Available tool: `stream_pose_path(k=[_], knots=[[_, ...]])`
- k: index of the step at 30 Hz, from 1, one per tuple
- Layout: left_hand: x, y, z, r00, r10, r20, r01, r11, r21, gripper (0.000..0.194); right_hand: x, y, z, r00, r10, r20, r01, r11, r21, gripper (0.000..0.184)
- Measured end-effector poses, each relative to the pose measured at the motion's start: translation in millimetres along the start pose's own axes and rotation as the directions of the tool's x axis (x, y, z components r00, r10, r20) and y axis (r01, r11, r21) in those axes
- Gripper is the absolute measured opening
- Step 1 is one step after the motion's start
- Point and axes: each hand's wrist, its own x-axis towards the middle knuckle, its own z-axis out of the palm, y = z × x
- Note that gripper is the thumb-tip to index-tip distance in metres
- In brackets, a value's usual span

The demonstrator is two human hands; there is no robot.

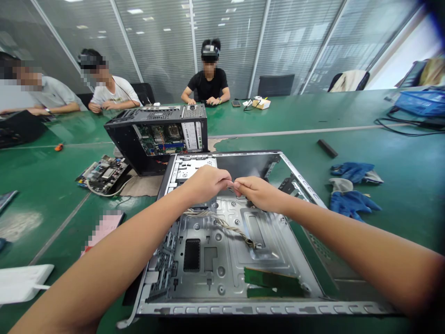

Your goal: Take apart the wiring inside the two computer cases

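Both my hands are over an open metal computer case (227,273) lying on its side. My left hand (207,183) has its fingers closed in a pinch. Close against it, fingertip to fingertip, my right hand (259,191) is pinched shut too. Whatever is between the fingers is too small and hidden to name. Below them a twisted bundle of beige cable (229,226) runs across the case floor to a dark-tied end. A green strip of circuit board (273,279), like a memory module, rests near the front wall.
Behind the case stands another open computer tower (120,150). To its left lies a loose motherboard (107,172). Blue gloves (351,202), a dark bar (327,148) and a blue basket (422,103) with cables are on the right. Several people (208,83) sit across the green table.
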Motion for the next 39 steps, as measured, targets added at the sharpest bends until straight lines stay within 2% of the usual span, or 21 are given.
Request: stream_pose_path(k=[5, 7, 11, 18, 23, 29, 35, 39], knots=[[-0.5, -0.7, 0.4, 0.999, -0.026, 0.037, 0.031, 0.99, -0.14, 0.025, 0.9, 2.8, 6.3, 0.998, -0.041, -0.057, 0.029, 0.981, -0.191, 0.034], [-0.5, -0.7, 0.8, 0.999, -0.029, 0.045, 0.037, 0.985, -0.171, 0.028, 0.8, 2.4, 7.8, 0.996, -0.054, -0.066, 0.038, 0.975, -0.22, 0.033], [-0.3, -1.3, 2.5, 0.999, -0.035, 0.013, 0.036, 0.987, -0.157, 0.028, -1.0, 1.3, 8.5, 0.995, -0.051, -0.08, 0.039, 0.988, -0.152, 0.033], [-2.1, -0.2, 4.1, 0.996, -0.007, -0.085, -0.01, 0.979, -0.202, 0.014, -1.5, -0.8, 6.1, 0.995, 0.034, -0.099, -0.037, 0.999, -0.032, 0.034], [-1.9, -0.9, 3.8, 0.991, 0.011, -0.135, -0.035, 0.984, -0.176, 0.007, -0.8, -0.7, 4.2, 0.996, 0.035, -0.084, -0.036, 0.999, -0.009, 0.036], [0.7, -1.6, 4.7, 0.996, -0.016, -0.092, 0.004, 0.991, -0.136, 0.019, -1.3, 2.4, 6.4, 0.995, 0.011, -0.104, -0.017, 0.998, -0.063, 0.034], [0.7, 1.9, 2.3, 0.995, -0.103, -0.006, 0.1, 0.971, -0.216, 0.025, -1.5, 3.0, 9.5, 0.988, -0.045, -0.147, 0.029, 0.994, -0.104, 0.033], [1.8, 1.9, 2.8, 0.986, -0.152, 0.066, 0.164, 0.947, -0.276, 0.027, -1.6, 0.1, 7.7, 0.989, -0.022, -0.144, 0.015, 0.999, -0.045, 0.033]])
